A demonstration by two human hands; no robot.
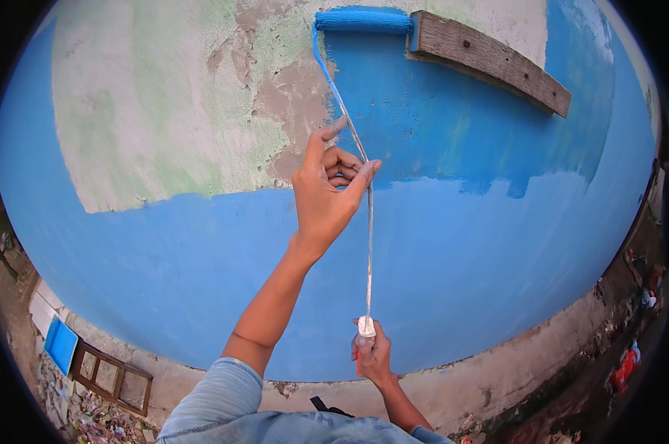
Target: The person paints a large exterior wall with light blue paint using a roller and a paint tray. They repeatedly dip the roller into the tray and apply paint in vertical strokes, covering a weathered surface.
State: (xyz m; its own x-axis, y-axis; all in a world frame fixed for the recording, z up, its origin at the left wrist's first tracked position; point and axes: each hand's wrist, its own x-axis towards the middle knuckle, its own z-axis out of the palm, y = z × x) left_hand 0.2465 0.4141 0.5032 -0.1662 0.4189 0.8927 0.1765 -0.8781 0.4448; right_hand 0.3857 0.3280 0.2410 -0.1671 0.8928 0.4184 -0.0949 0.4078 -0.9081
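Note:
A paint roller (363, 22) coated in blue lies against the wall at the top, its right end close to the left end of a weathered wooden plank (490, 58). My right hand (374, 352) is closed around the roller's handle (366, 327) low in the view. Higher up, my left hand (334, 177) is at the long metal rod (370, 238), thumb touching or very near it and index finger extended towards it; whether it grips the rod is unclear. Darker blue paint (423, 122) covers the wall below the roller. Left of it the wall shows pale, patchy plaster (145, 111).
Lighter blue paint (201, 266) covers the lower wall above a concrete ledge (478, 383). At lower left are a blue tray (61, 345), a wooden frame (112, 377) and rubble (95, 416). A red object (626, 369) lies on the ground at right.

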